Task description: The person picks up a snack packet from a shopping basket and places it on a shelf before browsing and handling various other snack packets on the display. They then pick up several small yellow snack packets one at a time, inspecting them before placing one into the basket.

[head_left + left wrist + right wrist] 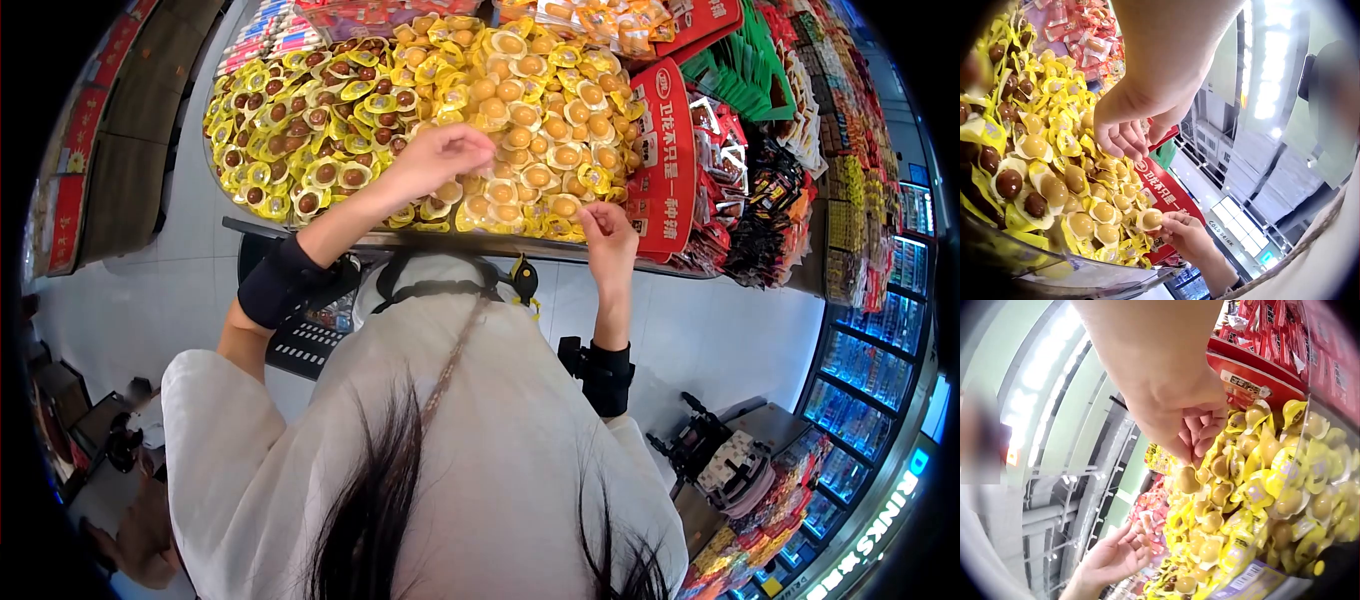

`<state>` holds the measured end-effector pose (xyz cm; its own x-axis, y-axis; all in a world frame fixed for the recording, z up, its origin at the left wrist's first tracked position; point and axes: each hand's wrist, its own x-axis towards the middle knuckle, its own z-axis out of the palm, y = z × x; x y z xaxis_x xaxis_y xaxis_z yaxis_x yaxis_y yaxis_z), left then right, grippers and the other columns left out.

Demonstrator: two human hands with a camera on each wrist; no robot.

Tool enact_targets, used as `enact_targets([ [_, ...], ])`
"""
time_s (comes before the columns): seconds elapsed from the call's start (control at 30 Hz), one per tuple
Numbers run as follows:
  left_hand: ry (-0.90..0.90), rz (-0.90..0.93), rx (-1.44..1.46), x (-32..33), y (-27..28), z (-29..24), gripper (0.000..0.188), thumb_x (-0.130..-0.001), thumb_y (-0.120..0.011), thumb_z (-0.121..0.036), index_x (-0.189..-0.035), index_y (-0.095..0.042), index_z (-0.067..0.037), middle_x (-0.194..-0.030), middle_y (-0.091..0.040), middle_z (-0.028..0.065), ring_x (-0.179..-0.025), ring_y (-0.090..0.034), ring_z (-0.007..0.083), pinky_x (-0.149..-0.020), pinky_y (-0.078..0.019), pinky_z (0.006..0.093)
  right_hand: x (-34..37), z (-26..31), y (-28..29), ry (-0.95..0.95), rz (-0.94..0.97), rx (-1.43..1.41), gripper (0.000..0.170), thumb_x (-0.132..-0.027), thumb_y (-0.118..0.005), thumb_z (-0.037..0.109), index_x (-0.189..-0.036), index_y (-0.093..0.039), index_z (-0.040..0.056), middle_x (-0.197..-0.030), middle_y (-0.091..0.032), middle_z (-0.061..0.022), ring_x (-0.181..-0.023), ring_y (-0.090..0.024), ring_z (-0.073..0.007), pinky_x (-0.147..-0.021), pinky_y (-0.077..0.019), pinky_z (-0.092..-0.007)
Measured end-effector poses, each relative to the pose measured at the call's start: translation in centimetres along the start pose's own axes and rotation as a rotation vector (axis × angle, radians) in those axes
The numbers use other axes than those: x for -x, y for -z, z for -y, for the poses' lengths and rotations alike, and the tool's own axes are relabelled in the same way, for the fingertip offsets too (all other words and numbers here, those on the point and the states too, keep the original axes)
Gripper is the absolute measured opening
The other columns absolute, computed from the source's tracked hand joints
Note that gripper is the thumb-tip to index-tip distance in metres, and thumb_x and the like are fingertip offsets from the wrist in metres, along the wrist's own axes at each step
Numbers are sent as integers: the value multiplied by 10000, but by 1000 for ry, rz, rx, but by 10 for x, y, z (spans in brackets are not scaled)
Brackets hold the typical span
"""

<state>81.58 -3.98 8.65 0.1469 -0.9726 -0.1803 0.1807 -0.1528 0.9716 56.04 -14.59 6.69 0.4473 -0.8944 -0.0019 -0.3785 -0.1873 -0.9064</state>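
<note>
My right hand (610, 240) pinches a light-brown packaged egg (1149, 219) by its wrapper edge, between thumb and fingers. In the right wrist view the same hand (1191, 428) holds this egg (1187, 480) at the fingertips, close over the heap. My left hand (445, 160) hovers above the middle of the heap, fingers loosely bent with nothing between them; its palm (1113, 556) shows bare in the right wrist view. Under both hands lie many light-brown packaged eggs (530, 175) in clear and yellow wrappers. Darker brown packaged eggs (300, 130) fill the left side.
A clear bin wall (1085, 278) runs along the near edge. To the right stands a red printed divider (662, 170), with red and black snack packets (720, 170) beyond it. Behind the eggs are orange packets (600, 25). A pushchair (725, 465) stands on the floor behind, right.
</note>
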Motion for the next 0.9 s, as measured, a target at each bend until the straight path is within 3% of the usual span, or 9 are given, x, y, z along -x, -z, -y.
enact_targets([
  [0.07,20,-18,-53,4,8,5,204,-865,-553,-156,-1001,-549,-5,-871,-596,32,-819,-572,91,-769,-453,219,3,0,-4,63,28,277,94,-769,-618,93,-815,-601,13,-712,-615,-77,-617,-571,-157,-581,-451,-268],
  [0.2,73,-81,-22,16,13,12,209,-864,-555,-163,-1003,-549,-7,-882,-598,29,-820,-570,91,-767,-447,218,4,2,-12,99,14,380,84,-753,-622,97,-790,-600,26,-714,-613,-112,-612,-592,-237,-562,-457,-327],
  [0.4,114,-123,-19,29,14,18,210,-863,-556,-167,-1003,-550,-11,-886,-601,26,-819,-570,91,-761,-446,217,0,14,-17,155,-36,425,73,-752,-620,86,-783,-595,25,-700,-604,-112,-600,-586,-246,-550,-451,-327],
  [0.6,105,-131,34,35,14,28,199,-863,-554,-154,-997,-551,-8,-877,-601,32,-808,-565,91,-761,-443,219,-2,10,-19,221,-60,452,95,-740,-633,72,-815,-593,29,-717,-590,-104,-598,-565,-238,-552,-444,-329],
  [0.7,95,-126,52,36,15,30,201,-862,-555,-149,-1000,-548,-3,-876,-602,37,-801,-564,92,-759,-445,221,-2,14,-19,252,-132,443,135,-754,-643,97,-845,-591,12,-708,-585,-72,-584,-509,-165,-568,-434,-284],
  [0.9,11,-204,48,47,20,22,177,-863,-549,-121,-998,-548,-7,-887,-605,44,-814,-581,99,-740,-461,224,-1,17,-13,167,-163,355,141,-791,-610,91,-904,-585,11,-733,-575,-43,-593,-476,-103,-552,-411,-234],
])
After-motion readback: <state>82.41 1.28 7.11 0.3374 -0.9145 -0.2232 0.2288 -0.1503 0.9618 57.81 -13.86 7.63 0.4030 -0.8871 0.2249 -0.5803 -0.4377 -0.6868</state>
